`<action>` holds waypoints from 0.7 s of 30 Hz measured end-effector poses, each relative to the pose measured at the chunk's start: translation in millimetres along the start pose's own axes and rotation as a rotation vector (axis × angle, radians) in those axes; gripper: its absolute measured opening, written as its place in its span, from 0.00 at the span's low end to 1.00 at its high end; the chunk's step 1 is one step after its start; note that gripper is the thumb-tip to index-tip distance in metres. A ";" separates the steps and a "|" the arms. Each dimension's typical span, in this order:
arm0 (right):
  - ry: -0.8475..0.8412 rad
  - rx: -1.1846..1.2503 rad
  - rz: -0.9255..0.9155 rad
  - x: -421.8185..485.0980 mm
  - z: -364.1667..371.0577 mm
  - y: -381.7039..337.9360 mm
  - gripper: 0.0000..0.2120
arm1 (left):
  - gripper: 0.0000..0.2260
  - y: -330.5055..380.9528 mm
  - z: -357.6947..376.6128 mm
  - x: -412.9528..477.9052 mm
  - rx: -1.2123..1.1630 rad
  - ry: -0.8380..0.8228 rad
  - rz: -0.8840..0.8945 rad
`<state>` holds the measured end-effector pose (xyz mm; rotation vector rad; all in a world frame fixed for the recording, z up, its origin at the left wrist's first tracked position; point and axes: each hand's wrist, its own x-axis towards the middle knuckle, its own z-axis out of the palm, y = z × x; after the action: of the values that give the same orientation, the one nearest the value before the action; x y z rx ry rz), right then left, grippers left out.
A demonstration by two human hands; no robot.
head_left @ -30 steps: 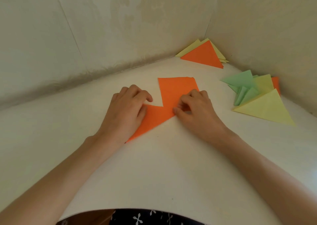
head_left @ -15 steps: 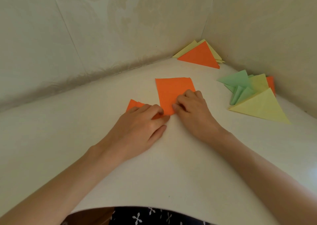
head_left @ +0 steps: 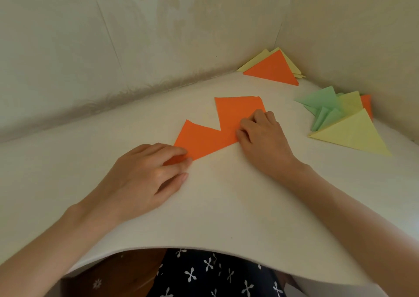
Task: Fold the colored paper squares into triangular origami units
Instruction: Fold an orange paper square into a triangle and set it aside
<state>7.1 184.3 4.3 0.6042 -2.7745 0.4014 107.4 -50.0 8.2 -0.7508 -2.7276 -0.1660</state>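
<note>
**Orange paper, part-folded, on a white table**

Orange paper (head_left: 217, 133) is lying flat near the middle of the table (head_left: 226, 217), showing two raised points with a notch between them. The left hand (head_left: 145, 179) is pressing its near-left corner with straight, relaxed fingers, gripping nothing. The right hand (head_left: 263, 138) is bearing down on the paper's right part with bent fingertips; whether it is pinching an edge cannot be told.

Table: white, smooth, its near edge curving. It is sitting in a corner where two pale patterned walls (head_left: 158, 36) are meeting.

In that corner an orange triangle (head_left: 272, 70) is resting on yellow triangles (head_left: 256, 62). Along the right wall, green units (head_left: 322, 106) are fanning out beside a large yellow triangle (head_left: 353, 133), with an orange piece (head_left: 366, 104) showing behind them.

Below the table edge, dark cloth (head_left: 215, 271) with a white flower print is showing.
</note>
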 end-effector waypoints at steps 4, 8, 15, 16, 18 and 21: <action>0.004 -0.008 -0.002 -0.3 -1.2 -1.1 0.10 | 0.16 -1.3 -5.6 -13.3 0.017 0.032 0.008; -0.014 -0.029 0.004 -1.1 -2.2 -2.1 0.11 | 0.16 -1.9 -8.4 -16.7 0.020 0.087 0.017; -0.004 0.136 0.038 -2.1 -8.3 -4.4 0.10 | 0.20 2.7 -11.6 -7.4 -0.098 0.182 -0.329; 0.027 0.256 0.084 -3.0 -11.7 -4.4 0.10 | 0.25 3.2 -10.7 0.3 -0.162 0.165 -0.493; 0.099 0.512 0.195 -5.2 -17.9 -2.6 0.12 | 0.34 3.9 -4.5 16.3 -0.226 0.072 -0.687; 0.226 0.790 0.295 -5.8 -21.9 -1.8 0.12 | 0.28 9.5 7.4 41.3 -0.298 0.067 -0.765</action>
<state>17.4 191.9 23.0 0.2591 -2.4138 1.5545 76.7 -20.6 14.8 0.2740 -2.8050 -0.7522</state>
